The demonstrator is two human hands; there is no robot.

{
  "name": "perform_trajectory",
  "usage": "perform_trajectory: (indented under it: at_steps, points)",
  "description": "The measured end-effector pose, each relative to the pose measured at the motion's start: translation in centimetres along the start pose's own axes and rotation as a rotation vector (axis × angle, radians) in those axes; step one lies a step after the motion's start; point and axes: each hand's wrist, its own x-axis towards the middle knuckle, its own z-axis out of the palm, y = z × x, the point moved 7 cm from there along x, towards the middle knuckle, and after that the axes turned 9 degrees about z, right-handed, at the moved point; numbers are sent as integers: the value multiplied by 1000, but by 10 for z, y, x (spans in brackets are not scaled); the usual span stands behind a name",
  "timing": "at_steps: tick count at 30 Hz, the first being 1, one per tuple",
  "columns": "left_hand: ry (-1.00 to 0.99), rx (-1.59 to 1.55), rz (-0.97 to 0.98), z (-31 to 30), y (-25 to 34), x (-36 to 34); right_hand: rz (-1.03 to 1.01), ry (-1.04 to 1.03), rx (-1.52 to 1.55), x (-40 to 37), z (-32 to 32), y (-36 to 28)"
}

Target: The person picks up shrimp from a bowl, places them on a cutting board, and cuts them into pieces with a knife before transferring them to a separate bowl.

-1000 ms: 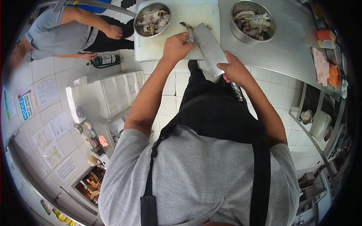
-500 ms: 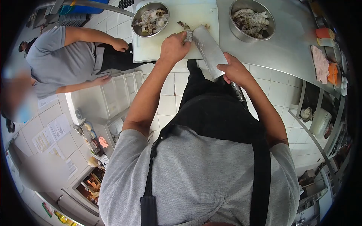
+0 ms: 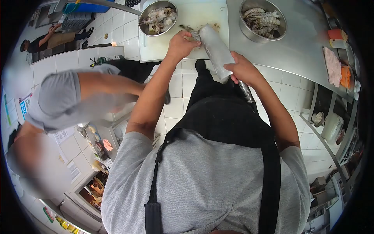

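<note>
Pins prawn (image 3: 189,30) to mid cutting board (image 3: 204,13) w/ left hand (image 3: 180,45), fingers curled down on it. Grips cleaver (image 3: 215,48) w/ right hand (image 3: 243,70), fist closed round handle off board's near edge, blade touching prawn. Keeps steel bowl (image 3: 157,17) of prawns at board's left edge, second bowl (image 3: 263,21) right of board on tabletop (image 3: 296,50). Shares space w/ co-worker's grey sleeve (image 3: 58,97), well left of board.

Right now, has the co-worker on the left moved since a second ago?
Yes. The co-worker has shifted from above the green bottle to below it, nearer the camera, with one arm now stretched rightward across the view.
</note>
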Motion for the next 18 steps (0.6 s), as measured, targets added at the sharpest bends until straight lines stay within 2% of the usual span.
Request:
perform_trajectory:
  at_steps: [1,2,4,10,13,18]
  points:
    - [5,-145,-87,6,-10,-1,0,4,4,4,2,1]
    - [2,-143,-83,8,-15,0,-5,23,-7,11,4,-1]
    - [35,-366,-106,9,-16,-2,-11,44,-13,19,4,-6]
    - [57,-533,-279,14,-16,-9,-14,3,-18,27,7,-9]
    - [97,-653,-360,23,-19,-9,-19,61,24,31,13,-10]
    - [160,-635,-402,29,-18,-11,-57,140,-77,32,11,-12]
